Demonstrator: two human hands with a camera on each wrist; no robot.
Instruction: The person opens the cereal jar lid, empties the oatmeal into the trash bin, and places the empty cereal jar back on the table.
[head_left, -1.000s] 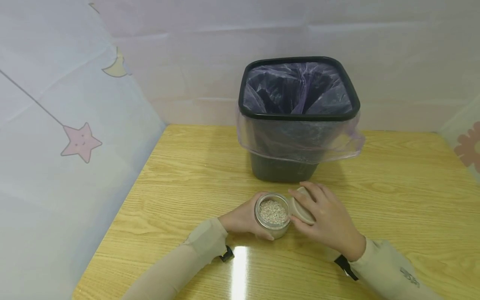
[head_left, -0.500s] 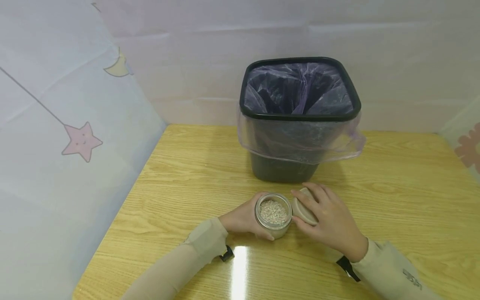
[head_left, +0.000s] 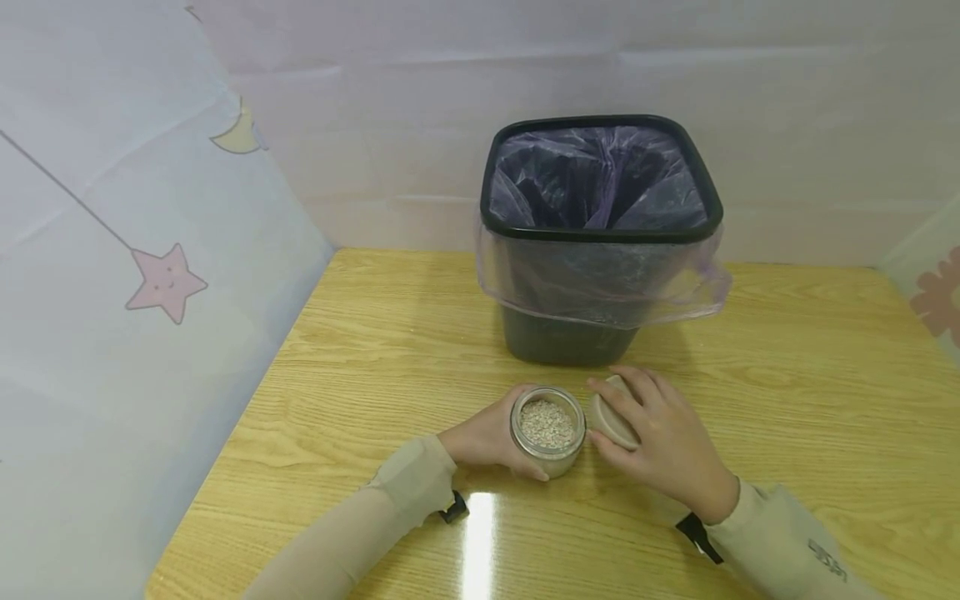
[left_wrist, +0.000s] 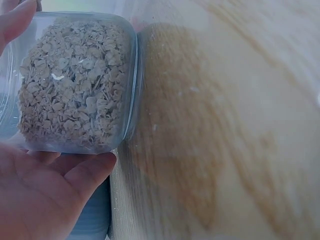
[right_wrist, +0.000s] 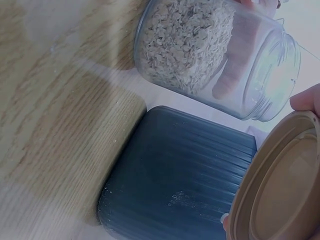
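We read no text anywhere. Only a small dark print on the right sleeve (head_left: 827,560), lower right of the head view, too small and blurred to make out.

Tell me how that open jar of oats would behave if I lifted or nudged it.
The jar looks rigid and smooth, so possibly slippery. It is only partly filled with flakes, so probably light. Its lid is off, so tipping would likely spill oats.
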